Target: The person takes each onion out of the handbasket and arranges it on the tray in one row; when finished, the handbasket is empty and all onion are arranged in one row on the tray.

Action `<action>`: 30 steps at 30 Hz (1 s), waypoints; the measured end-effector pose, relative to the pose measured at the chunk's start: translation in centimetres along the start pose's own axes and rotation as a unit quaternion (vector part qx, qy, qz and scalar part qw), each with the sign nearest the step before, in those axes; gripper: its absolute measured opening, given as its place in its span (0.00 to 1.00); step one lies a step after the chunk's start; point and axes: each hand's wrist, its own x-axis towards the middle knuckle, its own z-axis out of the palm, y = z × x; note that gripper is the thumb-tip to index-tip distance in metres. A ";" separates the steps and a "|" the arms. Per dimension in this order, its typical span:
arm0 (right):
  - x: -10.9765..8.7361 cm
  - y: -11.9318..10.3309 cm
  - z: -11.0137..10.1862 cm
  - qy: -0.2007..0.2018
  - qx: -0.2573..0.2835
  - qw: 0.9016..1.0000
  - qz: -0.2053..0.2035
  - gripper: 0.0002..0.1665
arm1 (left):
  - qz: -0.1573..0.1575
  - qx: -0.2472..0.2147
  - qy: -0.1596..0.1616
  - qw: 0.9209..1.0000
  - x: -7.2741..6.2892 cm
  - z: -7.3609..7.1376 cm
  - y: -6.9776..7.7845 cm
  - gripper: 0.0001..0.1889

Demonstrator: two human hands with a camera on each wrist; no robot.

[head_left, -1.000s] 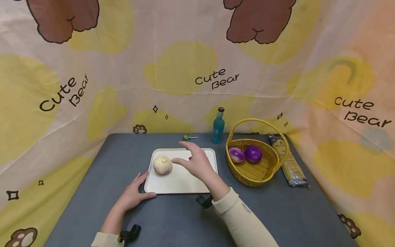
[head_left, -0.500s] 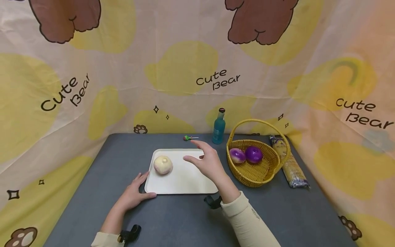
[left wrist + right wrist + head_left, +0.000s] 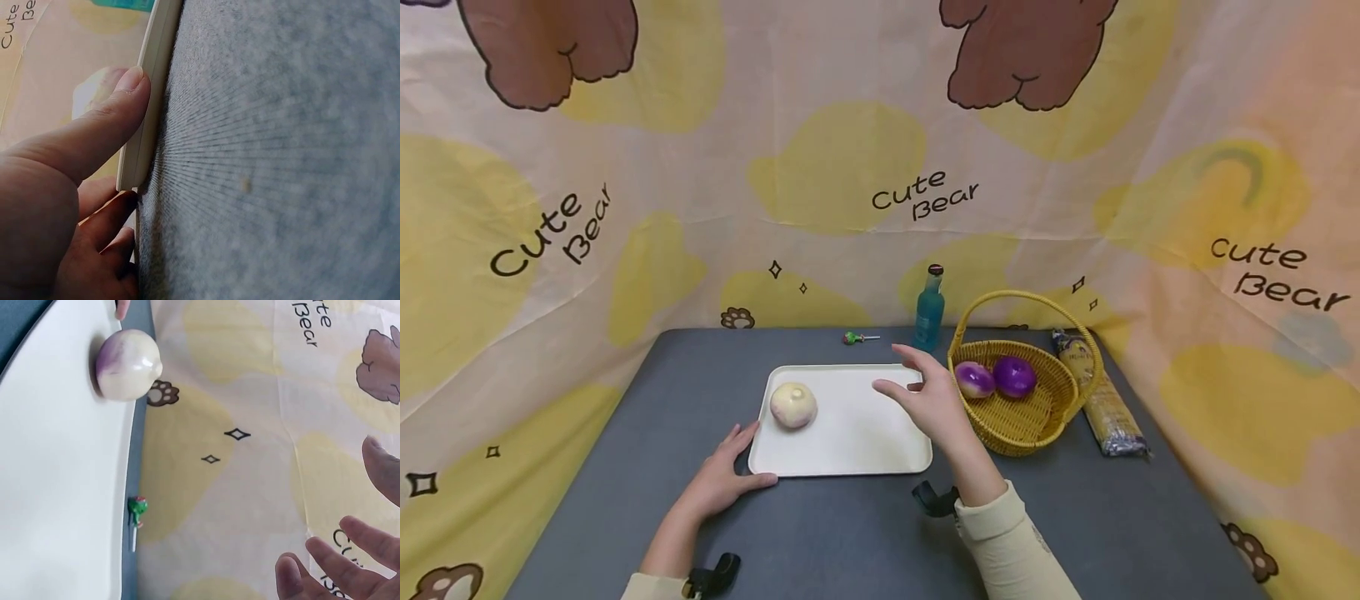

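The left hand (image 3: 724,477) is at the near-left corner of a white rectangular tray (image 3: 850,437). Its thumb lies against the near edge and its fingers extend along the left edge. The hand is unclenched; it touches the tray at the corner.

The right hand (image 3: 931,400) is released. Its thumb and fingers stand apart, with a gap between them. In the head view it is raised in front of the tray's right end, next to the basket (image 3: 1009,440).

A round white-and-purple vegetable (image 3: 793,406) rests on the left part of the tray, well apart from the right hand. The tray lies flat on the grey surface (image 3: 820,542).

The yellow wicker basket stands to the right of the tray, handle up. Inside it, towards the left and far side, are a purple-and-white vegetable (image 3: 974,380) and a deep purple vegetable (image 3: 1015,377), side by side.

A lollipop (image 3: 850,338) lies beyond the tray's far edge, its stick directed right. A blue bottle (image 3: 929,312) stands upright between the lollipop and the basket. A clear packet (image 3: 1108,404) lies along the basket's right side. A printed cloth (image 3: 820,167) hangs behind the surface.
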 end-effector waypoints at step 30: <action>0.1 6.5 -6.0 0.058 0.001 0.995 0.080 0.41 | 0.003 0.004 0.005 1.000 -0.2 0.0 0.1 0.58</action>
